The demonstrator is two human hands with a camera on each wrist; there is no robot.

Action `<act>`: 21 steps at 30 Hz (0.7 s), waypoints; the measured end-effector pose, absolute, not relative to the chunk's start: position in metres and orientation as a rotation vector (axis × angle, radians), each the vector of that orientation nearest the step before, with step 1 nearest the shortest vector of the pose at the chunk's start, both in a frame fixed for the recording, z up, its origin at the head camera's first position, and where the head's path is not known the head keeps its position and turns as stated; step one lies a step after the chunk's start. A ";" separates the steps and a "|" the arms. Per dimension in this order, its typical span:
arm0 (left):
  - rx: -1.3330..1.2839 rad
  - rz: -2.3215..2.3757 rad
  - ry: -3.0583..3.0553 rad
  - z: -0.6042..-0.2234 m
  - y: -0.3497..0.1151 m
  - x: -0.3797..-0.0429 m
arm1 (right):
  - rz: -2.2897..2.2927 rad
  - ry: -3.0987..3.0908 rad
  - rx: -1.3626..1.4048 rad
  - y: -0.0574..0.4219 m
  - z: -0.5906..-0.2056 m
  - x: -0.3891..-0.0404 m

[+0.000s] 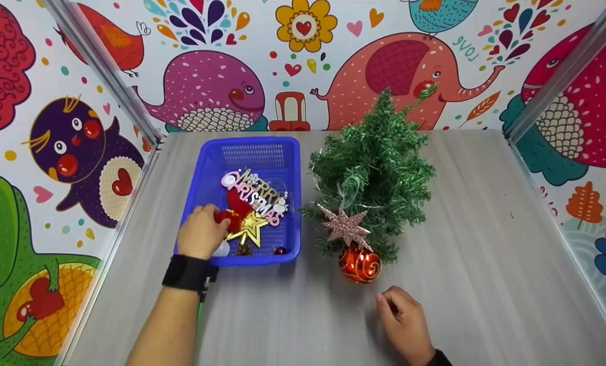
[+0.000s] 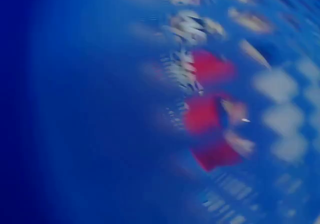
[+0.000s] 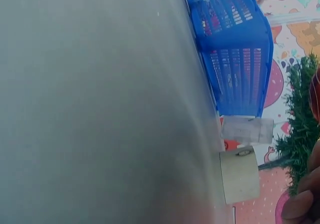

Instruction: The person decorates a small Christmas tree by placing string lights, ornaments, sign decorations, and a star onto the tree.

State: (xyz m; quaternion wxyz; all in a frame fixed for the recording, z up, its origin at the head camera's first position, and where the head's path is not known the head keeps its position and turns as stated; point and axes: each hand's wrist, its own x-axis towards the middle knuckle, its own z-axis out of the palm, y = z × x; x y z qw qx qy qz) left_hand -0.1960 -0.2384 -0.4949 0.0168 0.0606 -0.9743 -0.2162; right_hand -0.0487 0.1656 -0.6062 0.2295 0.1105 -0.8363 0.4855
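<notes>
Reaching hand: we see the left hand (image 1: pixel 203 231) left of centre, inside the blue basket (image 1: pixel 297 203), its fingers at a red ornament (image 1: pixel 231 219); the left wrist view is blurred, so we cannot tell whether they pinch it.
Lower hand: we find the right hand (image 1: pixel 405 321) at lower right of centre, well apart from the other, fingers loosely curled and empty.
Basket contents: with the red ornament lie a MERRY CHRISTMAS sign (image 1: pixel 258 199) and a gold star (image 1: pixel 252 223).
Green tree (image 1: pixel 384 168): right of centre, a pink glittery star (image 1: pixel 344 226) and orange-red ball (image 1: pixel 360 264) at its front.
Tabletop (image 1: pixel 486 264): we notice pale grey wood grain across the middle and lower frame.
Room: cartoon-printed walls (image 1: pixel 262 40) fill the left, top and right, with metal strips (image 1: pixel 562 71) at the upper corners.
</notes>
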 end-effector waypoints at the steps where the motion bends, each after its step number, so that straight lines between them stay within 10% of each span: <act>1: 0.171 -0.636 -3.065 -0.497 -0.242 -0.198 | 1.341 -2.312 0.305 0.164 -0.605 -0.048; 21: -0.027 -0.370 -3.245 -0.530 -0.242 -0.213 | 1.393 -2.390 0.266 0.161 -0.603 -0.043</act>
